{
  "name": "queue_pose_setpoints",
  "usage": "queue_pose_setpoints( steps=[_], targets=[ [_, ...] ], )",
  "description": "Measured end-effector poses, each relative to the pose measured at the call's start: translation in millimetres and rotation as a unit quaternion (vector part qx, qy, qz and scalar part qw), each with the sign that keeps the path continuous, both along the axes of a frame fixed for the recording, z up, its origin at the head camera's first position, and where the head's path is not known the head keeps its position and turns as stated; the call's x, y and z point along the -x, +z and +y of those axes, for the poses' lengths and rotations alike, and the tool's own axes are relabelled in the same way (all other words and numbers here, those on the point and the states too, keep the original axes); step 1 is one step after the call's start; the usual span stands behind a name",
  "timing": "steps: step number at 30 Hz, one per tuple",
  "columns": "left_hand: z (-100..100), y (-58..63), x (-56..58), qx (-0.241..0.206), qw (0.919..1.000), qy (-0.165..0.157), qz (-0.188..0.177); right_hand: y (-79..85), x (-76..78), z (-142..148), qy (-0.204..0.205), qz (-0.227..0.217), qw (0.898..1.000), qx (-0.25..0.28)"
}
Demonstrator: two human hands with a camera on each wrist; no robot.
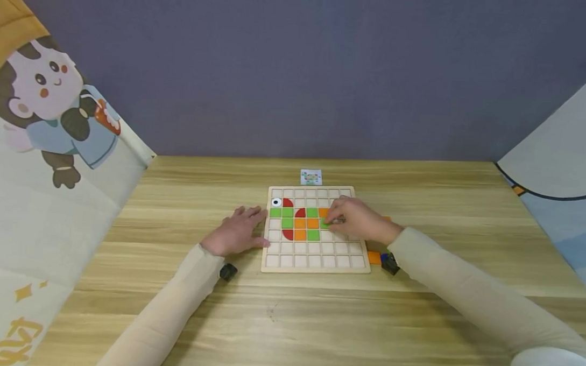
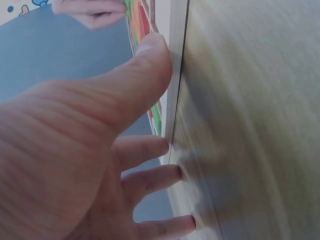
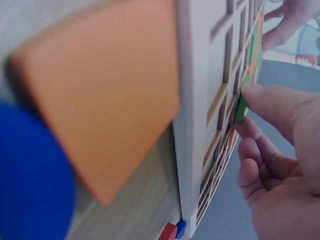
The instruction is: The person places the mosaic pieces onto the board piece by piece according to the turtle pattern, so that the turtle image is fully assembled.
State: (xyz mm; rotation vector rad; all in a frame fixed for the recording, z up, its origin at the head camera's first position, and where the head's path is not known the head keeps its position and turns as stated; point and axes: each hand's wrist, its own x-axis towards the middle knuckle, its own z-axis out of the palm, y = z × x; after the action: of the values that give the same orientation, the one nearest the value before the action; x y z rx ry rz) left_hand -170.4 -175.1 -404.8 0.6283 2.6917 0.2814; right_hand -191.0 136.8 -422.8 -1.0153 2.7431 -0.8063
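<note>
A wooden grid board (image 1: 316,263) lies on the table, several of its cells filled with green, orange and red tiles. A white tile with a black eye dot (image 1: 276,202) sits near its top left corner. My right hand (image 1: 357,220) reaches over the board's right half. Between thumb and forefinger it pinches a green square tile (image 3: 242,107), tilted at a cell beside the orange tiles. My left hand (image 1: 238,232) rests at the board's left edge, thumb on the frame (image 2: 176,65) and fingers spread on the table.
A small picture card (image 1: 311,177) lies just behind the board. To the board's right are an orange tile (image 3: 105,90), a blue piece (image 3: 30,175) and a red piece (image 3: 169,231), partly under the right forearm. A dark wall (image 1: 326,76) stands behind the table.
</note>
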Motion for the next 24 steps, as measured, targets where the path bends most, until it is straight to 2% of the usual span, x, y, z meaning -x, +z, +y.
queue_pose_setpoints(
  steps=[8, 15, 19, 24],
  targets=[
    [1.2, 0.8, -0.3, -0.001, 1.0000, 0.000, 0.003, -1.2, -1.1, -4.2, -0.009, -0.003, 1.000, -0.013],
    [0.4, 0.6, -1.5, 0.000, 1.0000, -0.001, 0.003, -0.4, -9.8, -2.1, 0.014, 0.035, 0.999, -0.022],
    [-0.5, -0.6, -1.3, 0.000, 1.0000, -0.003, 0.005, 2.7, -17.6, 11.8, 0.017, 0.046, 0.999, 0.002],
    [-0.8, -0.7, -0.5, -0.001, 1.0000, -0.003, 0.006, 7.1, -33.8, 42.1, -0.009, 0.048, 0.999, 0.001]
  ],
)
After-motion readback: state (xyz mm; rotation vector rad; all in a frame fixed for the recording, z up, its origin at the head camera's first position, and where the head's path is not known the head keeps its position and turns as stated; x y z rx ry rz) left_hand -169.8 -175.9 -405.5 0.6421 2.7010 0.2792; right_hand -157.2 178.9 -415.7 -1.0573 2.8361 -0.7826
